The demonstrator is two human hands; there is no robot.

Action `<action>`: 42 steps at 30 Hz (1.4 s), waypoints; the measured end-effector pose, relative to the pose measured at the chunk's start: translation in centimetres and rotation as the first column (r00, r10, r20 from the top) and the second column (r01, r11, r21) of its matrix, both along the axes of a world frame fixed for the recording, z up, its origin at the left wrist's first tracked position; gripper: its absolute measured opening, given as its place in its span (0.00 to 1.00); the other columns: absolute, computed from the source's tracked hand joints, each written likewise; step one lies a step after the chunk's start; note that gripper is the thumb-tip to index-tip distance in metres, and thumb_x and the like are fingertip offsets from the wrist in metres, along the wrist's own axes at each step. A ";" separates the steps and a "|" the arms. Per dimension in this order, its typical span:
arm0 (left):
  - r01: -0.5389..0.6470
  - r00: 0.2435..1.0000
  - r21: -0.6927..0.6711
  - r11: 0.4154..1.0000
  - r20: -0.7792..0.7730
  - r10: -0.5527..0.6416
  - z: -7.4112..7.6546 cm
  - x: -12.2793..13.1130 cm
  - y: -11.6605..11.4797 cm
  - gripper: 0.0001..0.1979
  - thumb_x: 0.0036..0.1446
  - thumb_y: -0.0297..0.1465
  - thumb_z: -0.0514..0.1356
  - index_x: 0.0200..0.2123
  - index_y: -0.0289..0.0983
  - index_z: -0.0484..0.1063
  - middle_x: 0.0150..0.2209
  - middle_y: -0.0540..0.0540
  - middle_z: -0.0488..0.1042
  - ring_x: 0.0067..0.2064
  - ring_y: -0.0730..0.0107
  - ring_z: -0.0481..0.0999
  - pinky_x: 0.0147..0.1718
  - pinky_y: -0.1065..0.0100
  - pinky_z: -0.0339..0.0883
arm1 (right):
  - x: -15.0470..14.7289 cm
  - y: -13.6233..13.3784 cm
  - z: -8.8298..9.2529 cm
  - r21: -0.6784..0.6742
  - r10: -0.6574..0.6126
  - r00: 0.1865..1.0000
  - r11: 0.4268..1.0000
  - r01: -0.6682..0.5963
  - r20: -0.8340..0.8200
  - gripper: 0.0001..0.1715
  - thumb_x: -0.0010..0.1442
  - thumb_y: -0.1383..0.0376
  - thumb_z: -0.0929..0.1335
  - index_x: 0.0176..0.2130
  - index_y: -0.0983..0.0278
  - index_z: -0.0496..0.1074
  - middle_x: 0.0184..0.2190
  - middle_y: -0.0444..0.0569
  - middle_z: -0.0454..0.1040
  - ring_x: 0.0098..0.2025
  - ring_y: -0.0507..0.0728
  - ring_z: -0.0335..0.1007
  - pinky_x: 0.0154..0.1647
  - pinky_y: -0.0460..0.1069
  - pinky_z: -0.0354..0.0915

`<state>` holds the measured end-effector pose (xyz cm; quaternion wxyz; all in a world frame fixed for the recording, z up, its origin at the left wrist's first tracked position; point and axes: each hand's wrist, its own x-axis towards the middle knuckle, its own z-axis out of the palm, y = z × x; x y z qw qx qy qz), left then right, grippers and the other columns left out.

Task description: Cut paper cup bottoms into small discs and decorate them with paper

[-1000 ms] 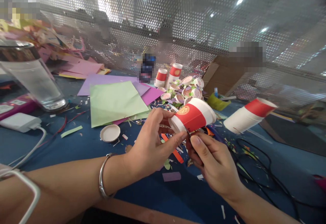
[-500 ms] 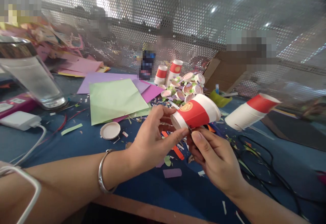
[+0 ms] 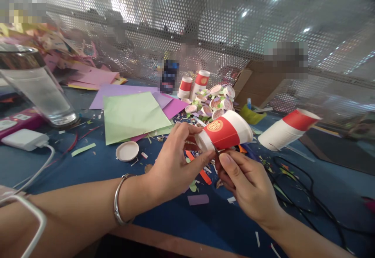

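Taking the cup in hand as the middle of the clock, a red-and-white paper cup lies tilted above the surface, its mouth turned toward 2 o'clock and its narrow base toward 8. The left hand sits at 8 o'clock, its grip clamped on that base end, with the fingers reaching round the far side and the thumb underneath; the red band and the mouth extend beyond the fingertips. The right hand is at 5 o'clock, its grip closed on a slim dark tool. The tip meets the underside of the cup near the base, beside the left thumb; most of the tool is hidden by the fingers, so its exact kind cannot be told.

Well apart at 3 o'clock is a second paper cup, leaning in the view. A heap of cut cup bottoms mixed with paper bits lies near 11 to 12 o'clock, with two upright paper cups behind it. A pale green paper sheet and a single white cup bottom lie around 9 o'clock. An orange strip shows at 7, between the hands, and a black cable loops at 4.
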<state>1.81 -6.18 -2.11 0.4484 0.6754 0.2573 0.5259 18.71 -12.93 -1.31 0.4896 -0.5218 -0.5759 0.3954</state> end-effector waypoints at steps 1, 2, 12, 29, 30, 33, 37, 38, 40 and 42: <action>-0.009 1.000 0.005 1.000 -0.001 0.009 -0.1 0.0 -0.1 0.17 0.59 0.34 0.66 0.48 0.37 0.66 0.47 0.39 0.72 0.45 0.63 0.77 0.45 0.57 0.77 | -0.1 0.0 0.0 0.005 -0.007 1.000 1.000 0.007 0.003 0.25 0.69 0.49 0.66 0.27 0.62 0.64 0.19 0.39 0.56 0.20 0.47 0.48 0.18 0.46 0.46; -0.016 1.000 0.013 1.000 -0.003 0.016 -0.2 0.1 -0.1 0.17 0.60 0.34 0.66 0.48 0.37 0.66 0.47 0.39 0.72 0.45 0.63 0.77 0.45 0.58 0.77 | -0.2 0.0 0.1 0.010 -0.012 1.000 1.000 0.012 0.006 0.25 0.69 0.49 0.66 0.27 0.62 0.64 0.19 0.38 0.56 0.20 0.47 0.48 0.18 0.46 0.46; -0.054 0.998 0.071 0.996 -0.024 0.056 -0.5 0.1 -0.1 0.17 0.60 0.34 0.66 0.48 0.38 0.65 0.46 0.41 0.72 0.44 0.64 0.77 0.44 0.59 0.77 | 0.1 0.1 -0.1 0.029 -0.009 0.999 1.000 0.007 0.043 0.24 0.70 0.51 0.66 0.28 0.62 0.65 0.19 0.39 0.57 0.20 0.47 0.50 0.18 0.45 0.48; -0.055 0.998 0.087 0.995 -0.017 0.056 0.0 -0.1 0.8 0.20 0.57 0.33 0.68 0.50 0.36 0.68 0.50 0.39 0.73 0.47 0.62 0.78 0.47 0.57 0.76 | 0.3 0.6 -0.1 -0.009 0.048 0.995 0.999 -0.049 -0.092 0.20 0.68 0.50 0.69 0.32 0.62 0.71 0.21 0.39 0.56 0.20 0.47 0.50 0.17 0.44 0.46; -0.054 0.998 0.085 0.995 -0.016 0.056 0.0 -0.1 0.8 0.21 0.56 0.33 0.68 0.50 0.35 0.68 0.50 0.38 0.73 0.47 0.62 0.78 0.47 0.57 0.76 | 0.3 0.6 -0.1 -0.013 0.051 0.995 0.999 -0.053 -0.086 0.21 0.67 0.50 0.69 0.32 0.62 0.71 0.21 0.39 0.56 0.20 0.47 0.50 0.18 0.44 0.46; -0.053 0.998 0.102 0.993 -0.010 0.055 0.0 0.0 0.7 0.21 0.56 0.32 0.69 0.51 0.35 0.68 0.50 0.38 0.73 0.47 0.62 0.78 0.47 0.57 0.77 | 0.2 0.7 0.0 -0.029 0.059 0.993 0.998 -0.063 -0.103 0.22 0.67 0.48 0.69 0.31 0.63 0.70 0.20 0.38 0.54 0.20 0.47 0.48 0.17 0.44 0.45; -0.052 0.998 0.157 0.986 -0.015 0.055 -0.3 -0.2 0.8 0.22 0.57 0.31 0.68 0.52 0.35 0.68 0.50 0.38 0.72 0.50 0.61 0.78 0.48 0.58 0.78 | 0.0 0.7 0.1 -0.068 0.049 0.986 0.996 -0.060 -0.162 0.24 0.65 0.46 0.69 0.31 0.63 0.71 0.18 0.37 0.51 0.19 0.46 0.45 0.17 0.44 0.42; -0.055 0.998 0.167 0.984 -0.017 0.059 -0.3 -0.2 0.8 0.22 0.57 0.30 0.68 0.52 0.35 0.68 0.50 0.38 0.72 0.51 0.60 0.78 0.48 0.58 0.78 | -0.1 0.7 0.1 -0.077 0.045 0.983 0.995 -0.060 -0.176 0.24 0.65 0.46 0.70 0.30 0.63 0.71 0.18 0.37 0.51 0.19 0.46 0.45 0.17 0.44 0.41; -0.061 0.998 0.180 0.982 -0.019 0.065 -0.4 -0.1 0.8 0.21 0.56 0.30 0.68 0.52 0.35 0.68 0.50 0.38 0.72 0.51 0.60 0.77 0.48 0.58 0.78 | -0.2 0.8 0.1 -0.085 0.044 0.980 0.994 -0.061 -0.195 0.25 0.64 0.46 0.70 0.30 0.64 0.71 0.18 0.37 0.51 0.19 0.46 0.45 0.17 0.44 0.41; -0.067 0.997 0.177 0.982 -0.018 0.071 -0.5 0.0 0.8 0.21 0.56 0.30 0.68 0.52 0.35 0.67 0.51 0.38 0.72 0.51 0.60 0.77 0.48 0.58 0.78 | -0.2 0.8 0.1 -0.087 0.043 0.977 0.994 -0.062 -0.208 0.25 0.63 0.46 0.71 0.29 0.64 0.71 0.19 0.37 0.51 0.19 0.46 0.45 0.17 0.44 0.41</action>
